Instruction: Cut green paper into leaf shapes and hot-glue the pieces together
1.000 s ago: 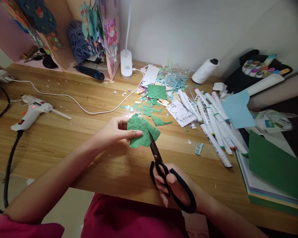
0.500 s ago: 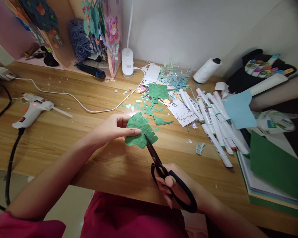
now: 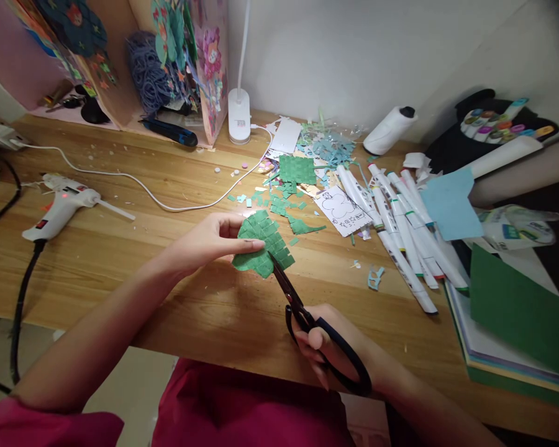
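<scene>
A piece of woven green paper [image 3: 256, 262] with a partly curved edge is pinched between the thumb and fingers of my left hand [image 3: 223, 239]. My right hand [image 3: 323, 341] is wrapped round the handles of black scissors [image 3: 291, 298]. Their blades reach up and left into the paper, just beside my left thumb. Beyond the paper lie green scraps [image 3: 305, 227] and another woven green piece [image 3: 297, 169].
White markers [image 3: 400, 230] lie to the right, beside a card with a cloud drawing [image 3: 342, 210]. A glue gun [image 3: 58, 205] rests at left, its lit switch showing. Green sheets [image 3: 517, 310] are stacked at the right edge; a lamp base [image 3: 239, 118] stands behind.
The scissor blades look slightly more closed on the green paper. Both hands and the paper have shifted very little.
</scene>
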### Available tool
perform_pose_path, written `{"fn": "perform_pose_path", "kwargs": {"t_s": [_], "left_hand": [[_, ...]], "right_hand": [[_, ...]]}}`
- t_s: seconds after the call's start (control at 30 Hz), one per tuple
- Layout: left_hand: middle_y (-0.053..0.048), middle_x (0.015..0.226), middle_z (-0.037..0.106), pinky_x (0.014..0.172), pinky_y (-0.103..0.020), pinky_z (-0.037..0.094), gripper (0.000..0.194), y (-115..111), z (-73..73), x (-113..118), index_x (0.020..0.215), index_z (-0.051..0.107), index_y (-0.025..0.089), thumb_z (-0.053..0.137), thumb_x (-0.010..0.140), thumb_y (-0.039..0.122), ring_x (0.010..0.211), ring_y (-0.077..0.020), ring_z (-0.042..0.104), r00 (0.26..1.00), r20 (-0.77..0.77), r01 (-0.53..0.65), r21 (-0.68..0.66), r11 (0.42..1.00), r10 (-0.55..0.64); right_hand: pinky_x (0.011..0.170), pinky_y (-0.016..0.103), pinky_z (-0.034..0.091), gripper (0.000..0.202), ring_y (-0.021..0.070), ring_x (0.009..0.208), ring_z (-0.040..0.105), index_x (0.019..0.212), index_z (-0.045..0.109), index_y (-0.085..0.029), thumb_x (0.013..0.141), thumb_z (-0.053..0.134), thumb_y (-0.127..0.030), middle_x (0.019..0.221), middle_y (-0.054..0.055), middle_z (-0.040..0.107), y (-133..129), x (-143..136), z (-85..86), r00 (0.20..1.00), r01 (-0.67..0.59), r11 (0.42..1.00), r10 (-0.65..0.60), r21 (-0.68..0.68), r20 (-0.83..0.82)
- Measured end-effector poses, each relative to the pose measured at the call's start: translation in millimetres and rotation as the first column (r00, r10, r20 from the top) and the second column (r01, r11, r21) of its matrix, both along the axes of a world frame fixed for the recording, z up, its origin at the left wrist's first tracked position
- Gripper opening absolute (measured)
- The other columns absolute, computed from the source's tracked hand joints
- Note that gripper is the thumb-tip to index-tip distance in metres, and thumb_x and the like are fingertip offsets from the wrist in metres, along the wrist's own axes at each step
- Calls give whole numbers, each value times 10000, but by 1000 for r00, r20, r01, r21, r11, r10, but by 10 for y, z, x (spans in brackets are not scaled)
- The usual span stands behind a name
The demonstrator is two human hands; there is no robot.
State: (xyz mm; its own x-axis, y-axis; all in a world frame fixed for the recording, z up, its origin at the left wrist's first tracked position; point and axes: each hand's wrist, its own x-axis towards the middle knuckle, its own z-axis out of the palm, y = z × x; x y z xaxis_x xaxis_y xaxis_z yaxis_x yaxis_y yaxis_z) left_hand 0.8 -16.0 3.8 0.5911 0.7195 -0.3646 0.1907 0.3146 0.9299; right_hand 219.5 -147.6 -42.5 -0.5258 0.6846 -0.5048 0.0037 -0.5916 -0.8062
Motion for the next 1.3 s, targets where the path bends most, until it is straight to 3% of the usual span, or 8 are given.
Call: {"fn": "perform_pose_path", "kwargs": {"t_s": [0.17,0.37,0.53,0.83,1.3], "left_hand": [[-3,733,693,562,-166,428,201,6,-11,1,864,701,165,707,720,305,635,-94,600,1000,13,-2,10,1000,1],[-20,795,714,631,-187,467,227,-19,-77,41,892,697,159,693,739,327,711,-118,636,997,71,-31,8,999,30],[-39,875,726,639,-208,496,272,-86,-92,114,906,694,156,708,717,352,751,-151,658,993,85,-83,-1,997,82],[-65,924,724,656,-205,504,296,-182,-113,197,913,681,129,721,707,337,764,-148,658,991,107,-67,-93,993,77],[-56,936,723,689,-230,519,290,-220,-141,232,925,689,148,729,705,333,794,-158,664,990,116,-59,-172,983,80]], "right_hand": [[284,148,344,454,32,317,340,618,453,-179,661,686,-565,474,-104,367,1,-28,-25,999,27,999,-28,-42,-42],[365,184,393,605,54,370,405,667,425,-185,632,510,-783,517,-82,399,-7,-73,-8,996,4,998,2,70,-86],[404,201,389,658,69,404,435,691,397,-194,624,368,-848,544,-76,382,-18,-92,-52,991,40,991,-24,124,-130],[415,203,386,697,80,423,475,701,394,-195,596,287,-875,543,-71,396,-36,-93,-123,982,63,995,-49,72,-181],[341,181,359,635,77,359,471,693,417,-191,667,367,-824,497,-83,380,-39,-102,-152,968,125,992,-115,31,-222]]}}
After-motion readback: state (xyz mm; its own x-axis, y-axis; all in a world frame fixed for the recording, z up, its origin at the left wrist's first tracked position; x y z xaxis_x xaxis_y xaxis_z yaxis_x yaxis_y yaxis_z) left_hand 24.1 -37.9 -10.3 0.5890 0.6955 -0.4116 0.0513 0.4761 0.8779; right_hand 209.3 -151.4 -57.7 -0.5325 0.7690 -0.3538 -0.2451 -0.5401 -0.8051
